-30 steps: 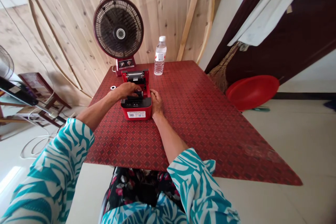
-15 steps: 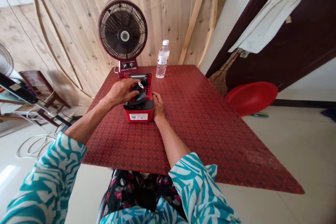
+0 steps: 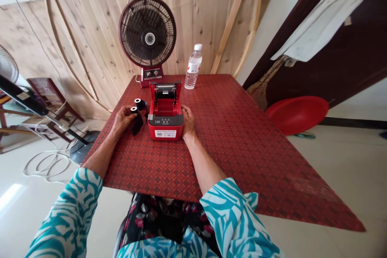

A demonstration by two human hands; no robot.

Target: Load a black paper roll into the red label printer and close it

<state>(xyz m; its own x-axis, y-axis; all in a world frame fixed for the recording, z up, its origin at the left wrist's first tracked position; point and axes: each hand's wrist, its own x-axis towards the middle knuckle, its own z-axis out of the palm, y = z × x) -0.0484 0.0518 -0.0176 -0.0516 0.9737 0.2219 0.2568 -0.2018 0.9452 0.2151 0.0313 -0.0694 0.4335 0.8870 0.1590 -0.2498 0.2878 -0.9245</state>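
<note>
A small red printer [image 3: 165,117] stands on the red patterned table [image 3: 229,129] with its lid tipped up and its bay open. My left hand [image 3: 123,115] rests on the table left of the printer, fingers closed on a black roll with a white core [image 3: 136,119]. A second black roll [image 3: 139,102] lies just beyond it. My right hand [image 3: 188,120] lies against the printer's right side, fingers curled on its casing.
A dark red table fan [image 3: 147,37] and a clear water bottle [image 3: 193,67] stand at the table's far edge before a wood-panelled wall. A red basin [image 3: 298,114] lies on the floor at right. A stand base [image 3: 80,151] and white cables sit at left.
My left hand lifted the black roll out of the printer's bay and carried it left, down to the table. My right hand stayed on the printer's side.
</note>
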